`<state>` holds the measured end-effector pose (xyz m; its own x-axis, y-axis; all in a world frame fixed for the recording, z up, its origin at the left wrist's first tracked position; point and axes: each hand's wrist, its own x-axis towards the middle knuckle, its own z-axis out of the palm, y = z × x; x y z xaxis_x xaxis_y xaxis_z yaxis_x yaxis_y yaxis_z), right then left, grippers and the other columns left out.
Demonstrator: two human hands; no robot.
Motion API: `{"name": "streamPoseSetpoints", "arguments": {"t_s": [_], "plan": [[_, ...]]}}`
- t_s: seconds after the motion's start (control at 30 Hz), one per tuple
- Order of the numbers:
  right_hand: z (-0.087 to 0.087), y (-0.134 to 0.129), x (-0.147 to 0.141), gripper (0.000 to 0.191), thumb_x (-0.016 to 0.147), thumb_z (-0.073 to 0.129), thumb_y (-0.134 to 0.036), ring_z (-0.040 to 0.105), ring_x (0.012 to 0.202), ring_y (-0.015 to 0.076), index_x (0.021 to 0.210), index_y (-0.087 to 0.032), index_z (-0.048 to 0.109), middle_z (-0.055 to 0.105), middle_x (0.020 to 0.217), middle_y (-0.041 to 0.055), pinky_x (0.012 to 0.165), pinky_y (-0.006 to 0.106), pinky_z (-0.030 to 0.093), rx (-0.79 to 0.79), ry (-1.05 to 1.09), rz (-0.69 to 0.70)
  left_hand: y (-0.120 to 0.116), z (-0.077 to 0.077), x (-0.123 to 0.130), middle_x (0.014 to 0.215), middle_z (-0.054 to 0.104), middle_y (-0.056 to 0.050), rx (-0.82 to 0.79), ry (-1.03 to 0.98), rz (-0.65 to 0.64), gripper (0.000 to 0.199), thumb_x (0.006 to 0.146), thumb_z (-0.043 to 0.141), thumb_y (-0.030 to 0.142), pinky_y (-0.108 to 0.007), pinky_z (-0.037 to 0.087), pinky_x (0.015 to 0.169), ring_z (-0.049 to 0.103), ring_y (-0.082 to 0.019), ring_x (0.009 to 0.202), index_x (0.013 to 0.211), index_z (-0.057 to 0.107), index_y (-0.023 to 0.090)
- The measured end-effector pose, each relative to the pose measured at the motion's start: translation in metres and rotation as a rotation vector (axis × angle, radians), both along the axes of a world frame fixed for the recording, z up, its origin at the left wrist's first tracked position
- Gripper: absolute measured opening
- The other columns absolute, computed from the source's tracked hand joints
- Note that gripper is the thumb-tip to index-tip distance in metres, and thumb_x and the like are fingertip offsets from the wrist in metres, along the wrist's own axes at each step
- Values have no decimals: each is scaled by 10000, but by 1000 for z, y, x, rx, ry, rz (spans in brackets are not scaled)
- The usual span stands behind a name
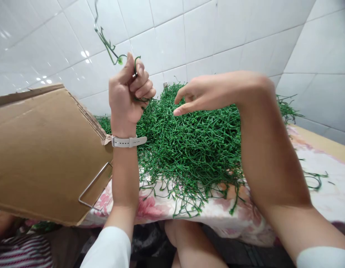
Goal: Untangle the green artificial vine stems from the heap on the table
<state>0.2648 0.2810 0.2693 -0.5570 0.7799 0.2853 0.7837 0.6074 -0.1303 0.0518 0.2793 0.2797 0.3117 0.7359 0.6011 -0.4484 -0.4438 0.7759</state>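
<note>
My left hand (135,89), with a pale watch strap (129,142) on its wrist, is raised in front of the tiled wall. Its fingers are curled closed around thin green plastic stems (136,65); how many is hidden in the palm. Beside the thumb, a thin metal wire (96,18) hangs down, with green stems on its lower part. Over a large heap of green plastic stems (194,137), my right hand (200,95) reaches leftward, bent at the wrist. A gap shows between its thumb and loosely bent fingers, and I see nothing held there.
A big cardboard box (47,149) stands at the left, with a bent metal wire frame (91,186) by its lower right corner. Beneath the heap lies a flowered tablecloth (152,208). White tiles (225,33) rise behind. Someone's striped clothing (24,251) shows at the lower left.
</note>
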Motion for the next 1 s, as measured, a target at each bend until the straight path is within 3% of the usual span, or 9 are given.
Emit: {"name": "streamPoseSetpoints", "arguments": {"t_s": [0.1, 0.27, 0.43, 0.57, 0.7, 0.83, 0.9, 1.0], "plan": [[5, -20, -15, 530, 967, 564, -659, 501, 665, 120, 1053, -165, 735, 578, 719, -1, 622, 284, 340, -41, 9, 118, -1, -1, 5, 528, 152, 78, -59, -64, -66, 664, 1126, 252, 450, -214, 245, 434, 140, -67, 444, 605, 549, 165], [4, -29, -28, 484, 1022, 575, -472, 229, 510, 61, 651, -162, 547, 281, 541, -68, 515, 294, 212, 80, 79, 257, -4, -2, 12, 503, 186, 67, -109, -39, -35, 655, 1124, 263, 471, -219, 279, 435, 172, -73, 433, 600, 533, 185], [3, -23, -22, 379, 1020, 600, -285, 248, 461, 35, 668, -146, 587, 306, 499, -90, 470, 253, 208, 21, 247, 430, -3, -4, 10, 485, 126, 81, 44, 65, -40, 619, 1104, 407, 419, -199, 188, 366, 111, -60, 398, 575, 602, 164], [5, -22, -14, 392, 1012, 643, -339, 308, 515, 40, 683, -128, 610, 403, 550, -66, 477, 226, 250, -78, 295, 605, -11, -9, 8, 436, 151, 87, 152, 315, -173, 566, 1063, 531, 367, -157, 154, 325, 82, -19, 340, 555, 626, 139], [5, -26, -12, 526, 990, 633, -537, 303, 531, 50, 649, -137, 606, 386, 548, -60, 494, 235, 248, -233, 200, 858, -21, -13, 8, 440, 96, 90, 78, 390, -312, 620, 1098, 390, 286, -140, 197, 321, 35, -2, 309, 505, 519, 158], [5, -35, -7, 501, 1026, 596, -481, 355, 560, 38, 660, -139, 611, 405, 584, -53, 580, 234, 302, -379, 200, 1116, -23, -20, 10, 457, 103, 83, -27, 379, -326, 618, 1044, 546, 407, -186, 259, 316, 80, -17, 295, 486, 384, 199], [7, -39, -1, 437, 1043, 585, -411, 375, 572, 33, 698, -145, 625, 424, 603, -56, 599, 228, 311, -376, 205, 1105, -25, -20, 15, 467, 126, 77, 13, 338, -416, 583, 1058, 512, 364, -193, 256, 329, 90, -21, 311, 504, 445, 195], [6, -38, 12, 415, 1029, 619, -360, 353, 535, 39, 673, -149, 587, 402, 582, -59, 558, 224, 300, -299, 316, 1000, -28, -14, 22, 494, 91, 74, 36, 259, -499, 673, 1116, 223, 250, -175, 159, 338, 20, -36, 371, 566, 599, 161]]}}
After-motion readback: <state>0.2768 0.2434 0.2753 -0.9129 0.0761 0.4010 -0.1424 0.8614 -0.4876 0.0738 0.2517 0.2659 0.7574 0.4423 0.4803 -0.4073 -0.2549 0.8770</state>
